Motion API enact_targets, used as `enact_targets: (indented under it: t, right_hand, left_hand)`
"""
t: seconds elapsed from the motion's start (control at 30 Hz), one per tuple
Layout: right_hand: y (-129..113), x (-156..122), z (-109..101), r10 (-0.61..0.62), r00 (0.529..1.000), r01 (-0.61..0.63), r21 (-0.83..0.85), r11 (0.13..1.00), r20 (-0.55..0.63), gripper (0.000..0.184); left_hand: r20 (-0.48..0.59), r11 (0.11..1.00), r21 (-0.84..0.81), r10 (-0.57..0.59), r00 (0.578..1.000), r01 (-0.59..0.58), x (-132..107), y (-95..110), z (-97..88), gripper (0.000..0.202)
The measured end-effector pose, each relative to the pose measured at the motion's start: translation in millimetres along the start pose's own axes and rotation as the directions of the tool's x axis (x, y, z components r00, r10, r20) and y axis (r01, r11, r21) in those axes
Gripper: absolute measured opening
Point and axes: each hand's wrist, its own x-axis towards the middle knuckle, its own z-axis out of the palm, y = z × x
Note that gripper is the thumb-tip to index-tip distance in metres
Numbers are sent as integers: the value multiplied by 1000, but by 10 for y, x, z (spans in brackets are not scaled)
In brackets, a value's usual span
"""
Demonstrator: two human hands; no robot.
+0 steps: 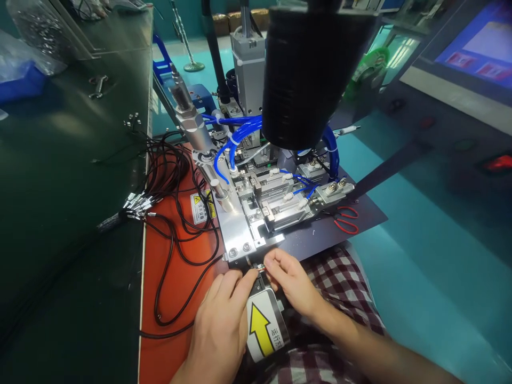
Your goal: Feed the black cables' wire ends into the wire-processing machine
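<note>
My left hand (224,310) is closed at the near end of the machine's metal track (236,234), thumb and forefinger pressed at a small shiny cable connector (261,268). From the other side, my right hand (291,281) pinches the same connector, its fingertips hiding most of it. The two hands' fingertips almost meet there. Below them is a white label with a yellow arrow (261,326). A black cable (182,309) runs across the orange board and passes out of sight at my left hand.
Bundled black cables with metal ends (138,204) lie on the dark green table (80,240) at left. Red-handled scissors (346,220) rest on the machine's grey plate. A black cylinder (312,80) hangs overhead. Blue air hoses (244,130) cross the machine. A wrench (98,86) lies far left.
</note>
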Motion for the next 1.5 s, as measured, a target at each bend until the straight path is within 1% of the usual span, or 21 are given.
enact_targets:
  t: [0.1,0.17,0.27,0.37,0.43,0.47,0.53,0.6,0.67,0.77,0.83,0.93,1.03,1.1,1.2,1.27,1.33,1.4,1.43,1.5]
  right_hand:
    - [29,-12,35,-74,994,67,-90,994,-85,35]
    - [56,-11,54,-98,988,85,-111,990,-120,35]
    - [108,5,54,-75,992,66,-85,994,-102,36]
    - [166,39,17,-69,996,65,-65,996,-60,37]
    - [191,65,-16,-77,997,75,-55,996,-30,37]
    - [197,76,-30,-81,997,80,-52,995,-15,37]
    - [189,89,-42,-88,996,88,-43,995,7,37]
    - [164,90,-36,-92,995,93,-31,995,24,39]
    - [140,90,-25,-90,995,91,-19,996,40,43]
    - [151,107,-36,-78,995,78,-8,997,58,44]
    - [205,125,-78,-63,996,64,-5,998,63,44]
    - [327,121,-189,-34,998,34,-2,999,45,47]
    - [441,46,-321,-8,1000,8,-3,1000,4,49]
    - [493,-31,-402,12,1000,-12,-7,1000,-12,49]
    - [534,-139,-489,47,999,-47,-10,999,-28,50]
    - [548,-186,-516,67,997,-68,-3,998,-44,49]
    - [565,-213,-522,79,995,-79,4,997,-59,47]
    - [593,-226,-517,78,995,-78,3,997,-63,45]
    - [614,-232,-515,76,995,-76,-1,997,-62,44]
    - [667,-245,-528,79,994,-80,-17,997,-76,45]
  left_hand:
    - [17,998,60,0,1000,-1,3,14,45,39]
    - [31,997,72,-13,999,11,17,17,78,38]
    - [18,999,44,-8,1000,7,52,14,67,37]
    - [-30,999,-43,6,1000,-8,45,25,-48,37]
    - [-51,996,-80,-34,998,29,-39,42,-130,42]
    - [-59,995,-73,-76,995,72,-109,50,-153,44]
    - [-73,981,6,-193,979,194,-285,56,-146,45]
    - [-77,944,123,-300,951,307,-466,44,-78,46]
    - [-100,909,222,-339,936,353,-602,21,10,48]
    - [-116,886,311,-322,940,343,-690,-16,101,50]
    - [-120,880,349,-300,946,323,-697,-35,118,51]
    - [-107,874,385,-278,955,298,-694,-56,99,51]
    - [-78,875,391,-277,958,285,-702,-63,87,52]
    - [-86,865,389,-308,948,316,-708,-59,105,52]
    - [-111,850,360,-370,922,384,-686,-66,144,52]
    - [-137,860,323,-371,918,396,-624,-106,142,53]
    - [-180,899,259,-314,932,353,-504,-188,100,55]
    - [-227,948,167,-231,946,272,-328,-303,32,53]
    - [-215,971,107,-187,959,213,-228,-365,-2,52]
    - [-216,978,83,-168,962,189,-29,-478,-53,50]
